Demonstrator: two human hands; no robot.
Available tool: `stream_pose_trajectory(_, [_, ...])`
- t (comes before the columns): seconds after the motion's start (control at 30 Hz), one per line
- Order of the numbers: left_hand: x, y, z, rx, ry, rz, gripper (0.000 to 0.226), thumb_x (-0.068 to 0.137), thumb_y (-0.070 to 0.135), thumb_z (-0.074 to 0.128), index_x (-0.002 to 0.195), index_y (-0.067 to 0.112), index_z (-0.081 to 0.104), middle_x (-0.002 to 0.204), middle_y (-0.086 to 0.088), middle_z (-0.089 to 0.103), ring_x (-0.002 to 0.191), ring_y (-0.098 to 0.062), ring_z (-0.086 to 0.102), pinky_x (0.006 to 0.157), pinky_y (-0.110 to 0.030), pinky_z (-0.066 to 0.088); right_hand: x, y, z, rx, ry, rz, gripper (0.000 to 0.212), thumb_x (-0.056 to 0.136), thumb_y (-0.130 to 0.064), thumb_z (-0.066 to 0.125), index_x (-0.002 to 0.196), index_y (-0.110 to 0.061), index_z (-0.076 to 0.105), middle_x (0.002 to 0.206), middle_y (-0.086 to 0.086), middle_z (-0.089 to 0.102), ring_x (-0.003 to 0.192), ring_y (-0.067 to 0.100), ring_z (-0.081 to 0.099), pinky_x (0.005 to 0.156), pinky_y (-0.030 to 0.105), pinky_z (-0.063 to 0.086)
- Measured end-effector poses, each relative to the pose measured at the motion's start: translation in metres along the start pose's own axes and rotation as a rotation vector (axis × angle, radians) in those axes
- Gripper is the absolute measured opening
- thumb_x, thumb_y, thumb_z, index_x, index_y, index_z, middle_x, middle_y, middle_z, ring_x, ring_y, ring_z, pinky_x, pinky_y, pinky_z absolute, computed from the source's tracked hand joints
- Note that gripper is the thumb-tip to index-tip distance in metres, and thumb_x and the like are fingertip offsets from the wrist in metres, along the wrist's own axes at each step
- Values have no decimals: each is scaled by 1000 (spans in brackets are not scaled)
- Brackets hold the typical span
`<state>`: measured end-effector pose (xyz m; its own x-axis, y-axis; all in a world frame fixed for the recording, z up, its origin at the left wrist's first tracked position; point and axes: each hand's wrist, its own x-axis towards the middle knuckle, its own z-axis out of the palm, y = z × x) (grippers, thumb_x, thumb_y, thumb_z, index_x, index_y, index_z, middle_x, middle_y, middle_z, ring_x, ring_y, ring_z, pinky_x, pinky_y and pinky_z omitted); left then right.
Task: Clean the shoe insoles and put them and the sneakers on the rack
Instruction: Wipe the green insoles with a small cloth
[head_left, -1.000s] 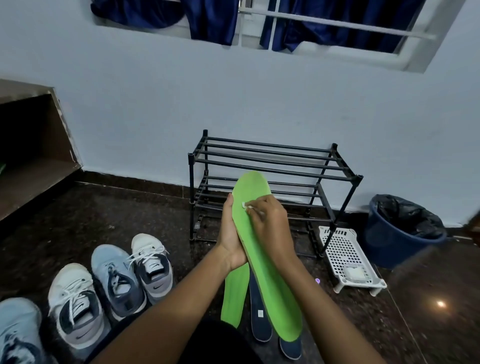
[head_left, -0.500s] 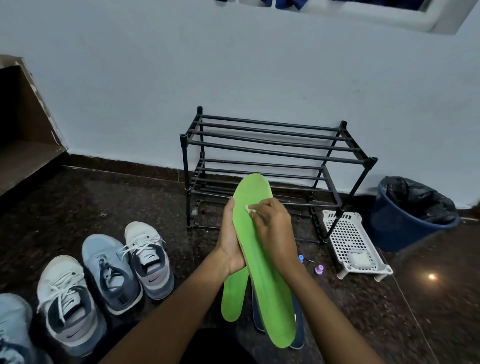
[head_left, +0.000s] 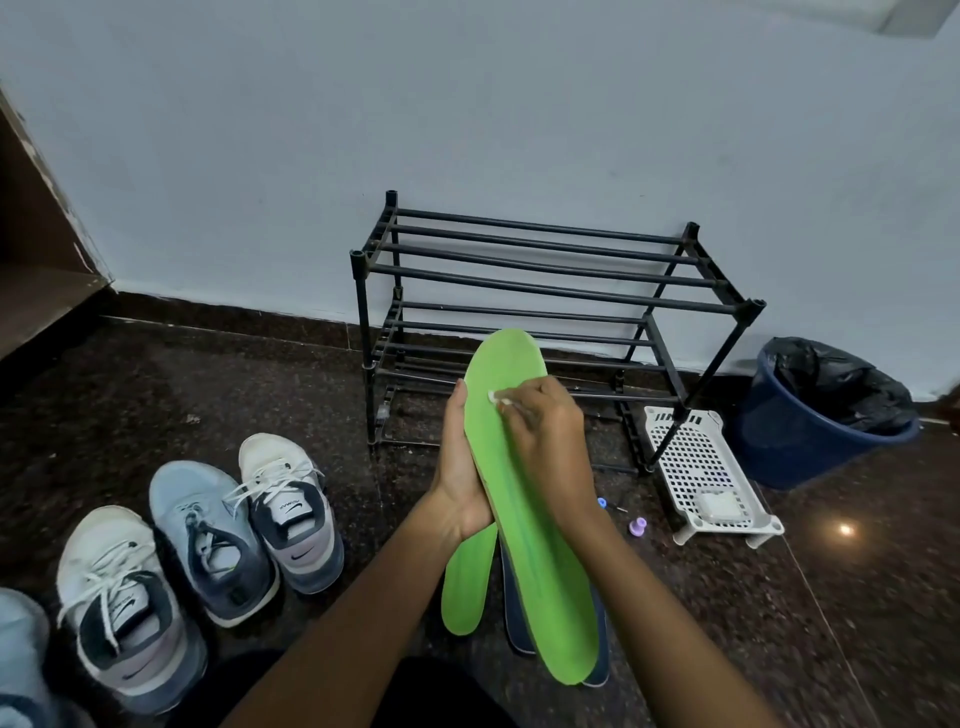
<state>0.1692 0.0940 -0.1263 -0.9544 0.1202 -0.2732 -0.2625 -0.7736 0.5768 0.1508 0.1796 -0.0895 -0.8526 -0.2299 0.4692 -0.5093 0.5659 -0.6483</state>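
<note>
My left hand (head_left: 460, 467) holds a long green insole (head_left: 524, 499) from behind its left edge, toe end up. My right hand (head_left: 550, 436) pinches a small white wipe (head_left: 494, 397) against the insole's upper face. A second green insole (head_left: 467, 582) lies on the floor below, beside dark blue insoles (head_left: 519, 623) mostly hidden by the held one. The black tube rack (head_left: 545, 291) stands empty against the wall just beyond my hands. Several sneakers sit at the left: a white one (head_left: 288, 512), a light blue one (head_left: 208, 535) and another white one (head_left: 119, 597).
A white perforated tray (head_left: 696, 467) with a small white pad lies right of the rack. A blue bin (head_left: 810, 415) lined with a black bag stands at the far right. Small purple and blue caps (head_left: 636, 526) lie on the dark floor. A wooden shelf (head_left: 31, 291) is at the left.
The view has tilted downward, so the window has left the frame. My hands keep the same hold on the insole, the wipe shifting slightly on its upper part.
</note>
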Motion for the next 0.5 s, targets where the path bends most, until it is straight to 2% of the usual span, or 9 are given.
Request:
stream_pose_trajectory(0.1, [-1,2,3,-17,-25,15,66,89,65,29,113,16,65,99,-9,72,86,-22,70,71,-33,56,6,-3,3,18,5,4,13,84,-4,61,93,-4,70,84,4,56,84,20,54,75,29,47])
stream_pose_trajectory(0.2, [-2,6,2,-52,2,5,76,83,70,33,127,13,57,125,-17,61,114,-30,59,91,-40,51,-9,-9,8,58,-67,5,15,82,0,61,93,-4,71,84,6,58,84,20,56,77,29,46])
stream_pose_trajectory(0.27, [-2,5,0,-47,13,-11,83,80,74,32,128,10,56,130,-21,56,122,-34,53,96,-42,47,-22,-10,8,73,-108,7,16,81,2,62,93,-4,71,84,9,59,83,21,57,78,30,47])
stream_pose_trajectory(0.4, [0,3,-1,-33,21,-11,82,84,72,29,127,8,56,127,-22,58,119,-34,55,94,-41,49,-24,-5,0,27,-94,-16,14,82,0,62,92,-3,71,82,7,58,80,17,54,73,23,43])
stream_pose_trajectory(0.5, [-4,2,4,-13,-5,19,68,89,65,28,117,14,63,104,-12,70,90,-24,70,72,-34,58,-6,-2,-3,-16,-9,11,14,84,-5,61,94,-2,70,83,4,55,83,17,52,71,19,38])
